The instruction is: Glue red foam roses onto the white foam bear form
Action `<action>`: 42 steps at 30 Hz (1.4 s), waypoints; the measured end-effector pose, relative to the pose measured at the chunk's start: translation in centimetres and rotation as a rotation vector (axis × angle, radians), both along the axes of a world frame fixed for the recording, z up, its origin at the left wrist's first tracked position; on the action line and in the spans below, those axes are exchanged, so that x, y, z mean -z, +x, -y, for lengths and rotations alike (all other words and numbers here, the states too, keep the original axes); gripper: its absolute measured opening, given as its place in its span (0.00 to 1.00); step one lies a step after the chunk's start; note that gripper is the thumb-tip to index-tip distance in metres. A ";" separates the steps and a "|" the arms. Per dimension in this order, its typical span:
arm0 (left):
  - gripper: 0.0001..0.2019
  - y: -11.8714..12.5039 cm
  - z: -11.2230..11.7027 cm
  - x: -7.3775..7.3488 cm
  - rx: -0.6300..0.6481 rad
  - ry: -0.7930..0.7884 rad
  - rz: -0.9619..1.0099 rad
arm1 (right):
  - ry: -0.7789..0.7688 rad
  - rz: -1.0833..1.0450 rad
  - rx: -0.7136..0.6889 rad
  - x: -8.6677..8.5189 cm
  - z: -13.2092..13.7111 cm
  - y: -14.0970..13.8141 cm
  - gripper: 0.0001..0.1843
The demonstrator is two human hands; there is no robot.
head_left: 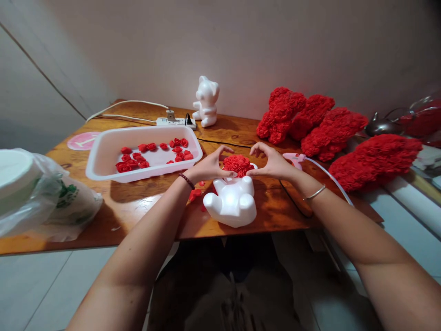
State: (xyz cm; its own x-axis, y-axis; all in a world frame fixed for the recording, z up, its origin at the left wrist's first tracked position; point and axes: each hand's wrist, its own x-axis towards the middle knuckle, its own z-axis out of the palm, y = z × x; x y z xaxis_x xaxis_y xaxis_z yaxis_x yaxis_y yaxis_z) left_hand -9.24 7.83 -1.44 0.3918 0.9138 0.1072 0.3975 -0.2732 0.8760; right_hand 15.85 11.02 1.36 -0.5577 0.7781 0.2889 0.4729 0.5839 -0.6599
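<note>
A white foam bear [230, 202] lies on the wooden table [144, 216] near its front edge, with red foam roses [237, 165] covering its head. My left hand [208, 166] cups the left side of that rose-covered head. My right hand [270, 161] curves around the other side. A pink glue gun [292, 159] lies just beyond my right hand, and a few loose red petals [195, 195] sit near my left wrist.
A white tray [144, 131] holds several loose red roses. A standing foam bear [206, 102] and a power strip [175, 122] are at the back. Several rose-covered bears [332, 133] lie at the right. A plastic bag [44, 197] sits at the left.
</note>
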 end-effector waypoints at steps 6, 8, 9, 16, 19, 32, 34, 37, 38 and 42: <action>0.36 0.2 -0.1 0.1 0.000 0.013 -0.015 | -0.075 -0.034 0.016 1.1 0.3 -0.6 0.34; 0.36 0.1 -0.2 0.3 0.007 0.019 -0.014 | -0.063 -0.047 0.032 1.3 0.4 -1.0 0.33; 0.35 0.0 -0.2 0.3 0.013 0.020 -0.013 | -0.050 -0.044 0.036 1.3 0.4 -1.0 0.33; 0.35 -0.2 -0.1 0.1 0.030 -0.019 0.043 | -0.078 -0.167 0.029 1.6 -0.5 1.4 0.31; 0.37 0.2 0.2 -0.4 0.036 -0.105 0.087 | -0.074 -0.169 0.055 2.6 -0.5 2.3 0.28; 0.36 0.0 0.0 -0.4 0.034 -0.086 0.046 | -0.275 -0.352 0.030 3.8 -1.2 0.3 0.25; 0.36 0.0 -0.1 -0.4 0.031 -0.077 0.038 | -0.239 -0.388 0.066 3.6 -0.6 0.3 0.26; 0.35 -0.1 -0.1 -0.3 0.018 -0.074 0.051 | -0.167 -0.368 0.108 3.6 0.5 0.3 0.25; 0.35 -0.1 -0.1 -0.3 0.012 -0.075 0.059 | -0.140 -0.344 0.118 3.6 0.9 0.4 0.23; 0.36 0.0 -0.3 -0.1 -0.008 -0.094 0.055 | -0.087 -0.314 0.157 3.9 1.8 0.4 0.14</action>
